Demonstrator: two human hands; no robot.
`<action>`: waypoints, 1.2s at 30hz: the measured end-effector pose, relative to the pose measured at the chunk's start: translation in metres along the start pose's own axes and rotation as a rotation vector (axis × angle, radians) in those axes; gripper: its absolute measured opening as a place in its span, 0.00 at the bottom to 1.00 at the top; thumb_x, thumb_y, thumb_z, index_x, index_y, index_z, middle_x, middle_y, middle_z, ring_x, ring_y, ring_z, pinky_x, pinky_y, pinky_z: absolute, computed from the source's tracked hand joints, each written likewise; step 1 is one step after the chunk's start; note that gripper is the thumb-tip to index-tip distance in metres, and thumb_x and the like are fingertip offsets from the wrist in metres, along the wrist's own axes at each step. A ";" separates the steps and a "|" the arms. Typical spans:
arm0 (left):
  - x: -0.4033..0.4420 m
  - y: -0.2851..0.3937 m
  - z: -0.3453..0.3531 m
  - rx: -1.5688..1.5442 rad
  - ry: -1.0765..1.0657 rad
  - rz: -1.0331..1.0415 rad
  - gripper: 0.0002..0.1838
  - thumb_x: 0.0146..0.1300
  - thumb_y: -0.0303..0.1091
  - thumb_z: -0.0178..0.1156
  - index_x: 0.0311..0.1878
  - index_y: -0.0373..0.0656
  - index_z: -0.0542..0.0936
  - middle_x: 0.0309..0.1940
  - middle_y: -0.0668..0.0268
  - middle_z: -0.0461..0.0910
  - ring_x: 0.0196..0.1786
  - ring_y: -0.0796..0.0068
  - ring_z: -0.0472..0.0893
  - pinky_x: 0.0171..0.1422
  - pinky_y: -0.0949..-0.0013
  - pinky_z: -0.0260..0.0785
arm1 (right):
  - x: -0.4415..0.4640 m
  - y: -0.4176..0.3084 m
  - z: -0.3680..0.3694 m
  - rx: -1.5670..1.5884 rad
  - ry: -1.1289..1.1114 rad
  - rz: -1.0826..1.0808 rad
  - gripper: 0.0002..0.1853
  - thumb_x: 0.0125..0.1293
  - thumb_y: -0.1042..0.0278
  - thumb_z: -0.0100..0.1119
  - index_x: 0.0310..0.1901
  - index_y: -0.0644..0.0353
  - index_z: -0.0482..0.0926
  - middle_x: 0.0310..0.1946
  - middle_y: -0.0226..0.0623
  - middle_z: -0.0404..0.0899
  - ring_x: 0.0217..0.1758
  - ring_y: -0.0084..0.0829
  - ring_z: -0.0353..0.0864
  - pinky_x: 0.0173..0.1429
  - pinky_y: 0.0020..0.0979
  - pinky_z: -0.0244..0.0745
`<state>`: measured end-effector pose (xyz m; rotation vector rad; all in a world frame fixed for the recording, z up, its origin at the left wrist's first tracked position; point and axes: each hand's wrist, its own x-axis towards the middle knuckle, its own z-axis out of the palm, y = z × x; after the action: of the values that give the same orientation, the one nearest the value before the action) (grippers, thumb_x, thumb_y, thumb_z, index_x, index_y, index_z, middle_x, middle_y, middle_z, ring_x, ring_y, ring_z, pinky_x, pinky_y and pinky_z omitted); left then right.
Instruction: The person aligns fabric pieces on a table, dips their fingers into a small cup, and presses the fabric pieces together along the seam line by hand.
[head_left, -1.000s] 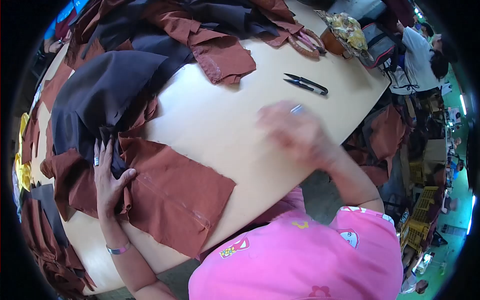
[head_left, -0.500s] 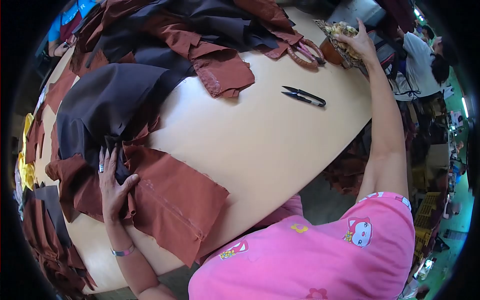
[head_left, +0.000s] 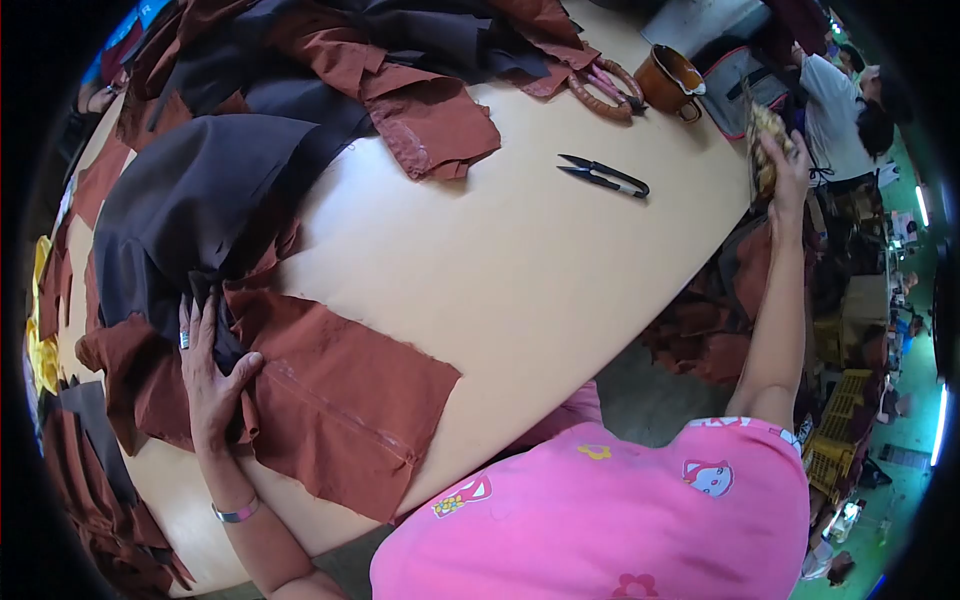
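My left hand [head_left: 208, 370] lies on the fabric with fingers stretched out and thumb apart, a ring on one finger. It presses where a dark fabric piece [head_left: 190, 190] meets a rust-brown panel [head_left: 350, 390] with a seam line. At the table's right edge, my right hand [head_left: 787, 170] is closed on a crumpled, yellowish-brown patterned piece [head_left: 765, 150], cloth-like, its exact kind unclear. Black thread snips [head_left: 605, 177] lie on the table between the hands. A brown mug [head_left: 668, 82] stands close to the right hand, at the table's far right.
Heaped dark and rust-brown fabric [head_left: 430, 115] covers the table's [head_left: 480, 270] far side. A coiled ring-shaped item [head_left: 603, 92] lies beside the mug. More fabric [head_left: 705, 330] is below the right edge. Other people work nearby, one in a white shirt [head_left: 838, 115]. Yellow crates [head_left: 840, 420] stand at right.
My right hand has moved right and slightly down with the patterned piece, from over the mug to the table's edge, uncovering the mug. My left hand stays on the fabric; the view shifted slightly.
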<state>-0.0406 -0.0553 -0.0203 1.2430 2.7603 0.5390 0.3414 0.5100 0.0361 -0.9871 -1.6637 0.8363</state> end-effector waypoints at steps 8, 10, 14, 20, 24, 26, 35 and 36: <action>0.004 0.001 -0.003 -0.008 -0.028 0.057 0.47 0.43 0.58 0.64 0.66 0.42 0.65 0.67 0.53 0.61 0.72 0.52 0.52 0.72 0.56 0.47 | -0.028 0.026 -0.002 -0.769 -0.148 -0.123 0.51 0.42 0.41 0.70 0.64 0.63 0.61 0.58 0.52 0.69 0.60 0.44 0.70 0.63 0.36 0.62; 0.004 0.003 -0.004 -0.024 -0.030 0.045 0.47 0.43 0.58 0.64 0.66 0.42 0.65 0.67 0.54 0.61 0.72 0.52 0.52 0.72 0.56 0.46 | -0.024 0.025 0.003 -0.815 -0.216 -0.189 0.49 0.44 0.40 0.68 0.64 0.62 0.61 0.59 0.53 0.68 0.62 0.46 0.69 0.63 0.38 0.62; 0.004 0.006 -0.005 -0.021 -0.025 0.028 0.47 0.43 0.58 0.65 0.65 0.42 0.65 0.67 0.54 0.61 0.73 0.53 0.51 0.72 0.56 0.46 | -0.003 0.026 0.015 -0.944 -0.226 -0.335 0.48 0.48 0.39 0.64 0.66 0.59 0.59 0.60 0.54 0.66 0.64 0.47 0.67 0.64 0.38 0.60; 0.004 0.010 -0.005 -0.046 -0.008 0.028 0.45 0.44 0.55 0.66 0.65 0.42 0.65 0.67 0.56 0.61 0.73 0.55 0.50 0.72 0.58 0.45 | 0.043 -0.019 0.108 -0.863 -0.432 -0.282 0.53 0.44 0.35 0.63 0.68 0.56 0.55 0.61 0.55 0.65 0.65 0.47 0.64 0.66 0.37 0.59; 0.003 0.009 -0.004 -0.041 0.000 0.034 0.45 0.44 0.54 0.66 0.65 0.42 0.65 0.66 0.56 0.62 0.73 0.55 0.51 0.72 0.58 0.45 | 0.096 0.008 0.138 -0.929 -0.500 -0.121 0.55 0.36 0.46 0.66 0.70 0.52 0.54 0.59 0.56 0.68 0.64 0.45 0.66 0.66 0.36 0.60; 0.003 0.005 -0.003 -0.017 0.014 0.035 0.46 0.42 0.54 0.67 0.65 0.42 0.66 0.66 0.56 0.62 0.73 0.54 0.52 0.72 0.57 0.46 | 0.087 -0.005 0.142 -0.934 -0.456 -0.099 0.53 0.35 0.49 0.65 0.69 0.51 0.57 0.59 0.54 0.68 0.64 0.46 0.67 0.65 0.36 0.61; 0.003 0.008 -0.004 -0.047 0.019 0.048 0.48 0.39 0.55 0.69 0.64 0.42 0.66 0.65 0.54 0.64 0.72 0.54 0.53 0.71 0.58 0.50 | -0.025 -0.080 0.136 -0.262 -0.635 -0.356 0.43 0.44 0.65 0.69 0.65 0.53 0.63 0.56 0.40 0.72 0.59 0.33 0.71 0.62 0.30 0.64; 0.003 0.009 -0.005 -0.053 0.013 0.055 0.48 0.38 0.55 0.69 0.64 0.42 0.67 0.65 0.54 0.64 0.72 0.54 0.53 0.71 0.58 0.49 | -0.051 -0.101 0.138 -0.311 -0.673 -0.413 0.42 0.44 0.66 0.68 0.65 0.54 0.63 0.56 0.39 0.71 0.59 0.32 0.71 0.62 0.29 0.64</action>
<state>-0.0369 -0.0492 -0.0118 1.3124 2.7103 0.6225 0.1967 0.4105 0.0665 -0.5363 -2.5268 0.6726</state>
